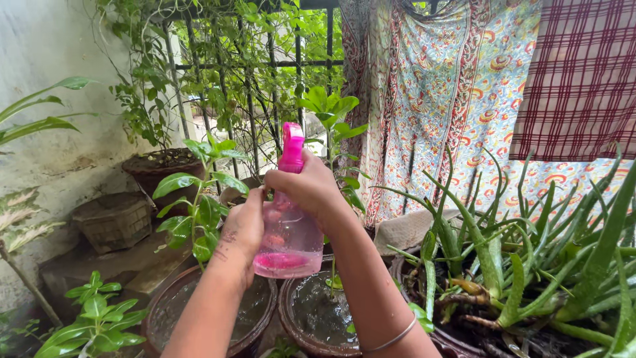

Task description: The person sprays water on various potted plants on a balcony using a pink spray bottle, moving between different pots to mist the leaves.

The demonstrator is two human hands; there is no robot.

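A clear pink spray bottle (289, 242) with a bright pink trigger head is held upright in front of me. My right hand (311, 187) is wrapped around its neck just under the trigger head. My left hand (242, 229) presses against the bottle's left side near its base. A little pink liquid lies in the bottom of the bottle. Right below it stand two round clay pots (299, 335) filled with wet dark soil, and a leafy green plant (199, 205) rises from the left one.
A spiky aloe plant (530, 278) fills the right foreground. A patterned cloth (457, 99) and a red checked cloth (583, 79) hang behind. A metal grille (252, 66) with climbing vines stands at the back; more pots (156, 169) line the white wall at left.
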